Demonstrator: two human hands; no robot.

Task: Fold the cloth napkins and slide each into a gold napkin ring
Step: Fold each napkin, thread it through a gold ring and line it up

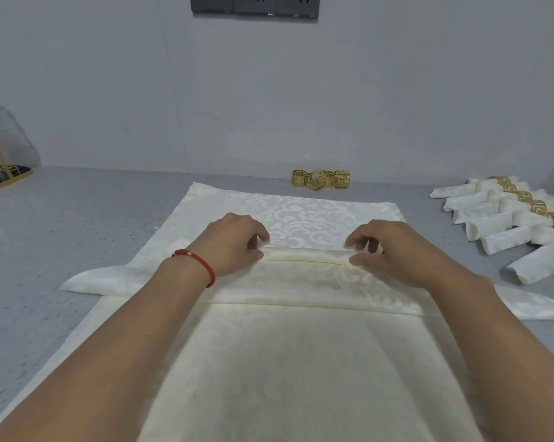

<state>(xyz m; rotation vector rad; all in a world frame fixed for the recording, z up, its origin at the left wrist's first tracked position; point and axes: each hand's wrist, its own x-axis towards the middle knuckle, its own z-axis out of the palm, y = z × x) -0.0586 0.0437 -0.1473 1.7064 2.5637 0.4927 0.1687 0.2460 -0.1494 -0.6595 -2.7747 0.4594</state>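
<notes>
The cream napkin (317, 215) lay at the centre of the grey table (78, 224), its far edge just near of four loose gold rings (321, 179). The left hand (234, 244) and right hand (393, 247), fingers curled, each pinched a raised pleat (304, 255) across the cloth. Bare table lay left. Far right, ringed napkins (518, 218) lay in a row, four rings visible.

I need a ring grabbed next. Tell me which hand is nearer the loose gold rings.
Right. The right hand pinches the napkin fold just below and right of the loose gold rings; the left hand pinches it farther left.
</notes>
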